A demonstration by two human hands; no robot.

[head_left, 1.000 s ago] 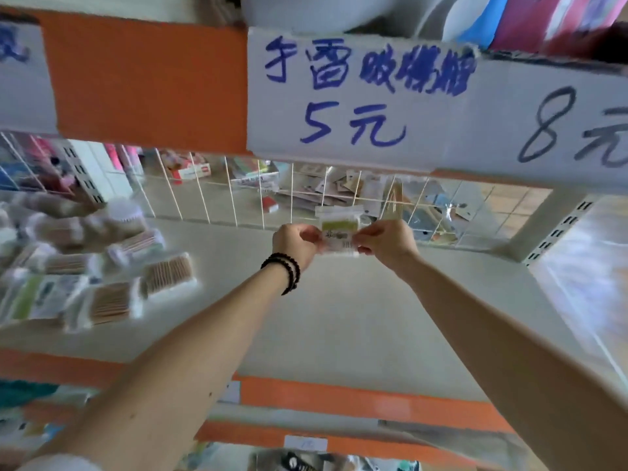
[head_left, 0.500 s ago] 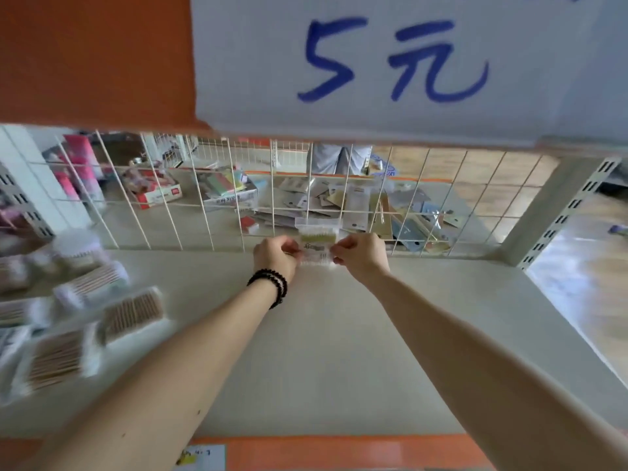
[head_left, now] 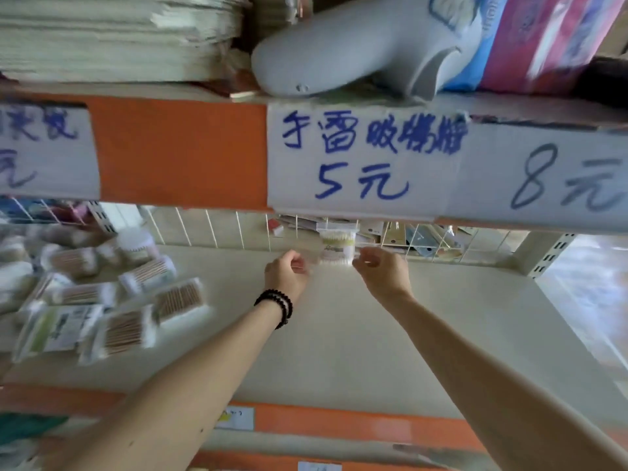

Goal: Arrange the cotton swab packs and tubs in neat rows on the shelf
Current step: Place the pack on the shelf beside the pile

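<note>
A small cotton swab pack [head_left: 337, 245] with a green label stands upright at the back of the cream shelf [head_left: 339, 334], against the wire grid. My left hand [head_left: 287, 274], with a black bead bracelet on its wrist, pinches the clear left edge of the pack. My right hand [head_left: 382, 271] pinches its right edge. At the left of the shelf lies a loose heap of swab packs [head_left: 136, 321] with wooden sticks, and a round swab tub [head_left: 136, 244] stands behind them. The picture is blurred.
The orange shelf edge above carries a white handwritten price sign [head_left: 363, 161] and hides the top of the pack. A wire grid [head_left: 210, 227] closes the shelf's back. A grey upright post [head_left: 547, 253] stands at the right. Stacked paper and bags lie on the upper shelf.
The camera has tilted up, so the upper shelf shows again. Both hands still hold the pack at the back of the shelf, near the grid.
</note>
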